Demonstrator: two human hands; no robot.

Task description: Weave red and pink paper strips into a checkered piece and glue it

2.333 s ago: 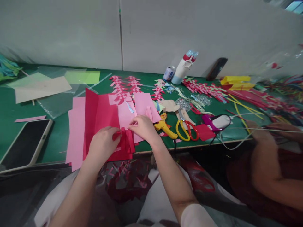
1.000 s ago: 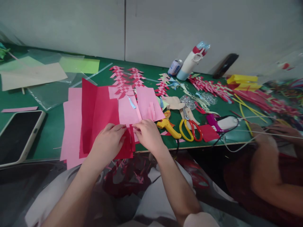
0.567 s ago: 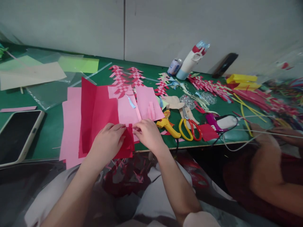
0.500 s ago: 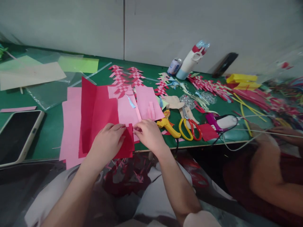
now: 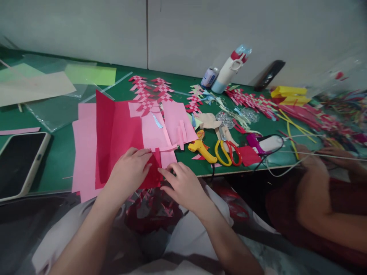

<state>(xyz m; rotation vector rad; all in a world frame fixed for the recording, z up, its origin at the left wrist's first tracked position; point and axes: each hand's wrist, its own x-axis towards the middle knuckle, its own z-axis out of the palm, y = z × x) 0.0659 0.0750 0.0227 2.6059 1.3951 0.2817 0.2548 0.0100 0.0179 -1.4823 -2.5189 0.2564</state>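
Observation:
My left hand [image 5: 129,172] lies on the cut lower end of a red paper sheet [image 5: 120,130], fingers stretched flat, pressing it to the green table [image 5: 60,152]. At the table's near edge my right hand [image 5: 183,185] is spread open, its index fingertip touching the red sheet's lower right corner. Pink paper sheets [image 5: 84,152] lie under and beside the red one. Loose pink strips [image 5: 170,147] rest just beyond my fingers. Red-and-pink woven pieces [image 5: 149,101] lie farther back.
A yellow glue gun [image 5: 202,149] and scissors [image 5: 226,152] lie right of the paper. A phone [image 5: 17,160] sits at the left edge, a bottle [image 5: 229,70] by the wall. Another person's hand [image 5: 329,156] works at the right. A bag of paper scraps [image 5: 151,208] is in my lap.
My right hand let go of the strip it pinched and dropped back to the table's edge, fingers spread. A pink strip now lies across the sheets. My left hand stayed put.

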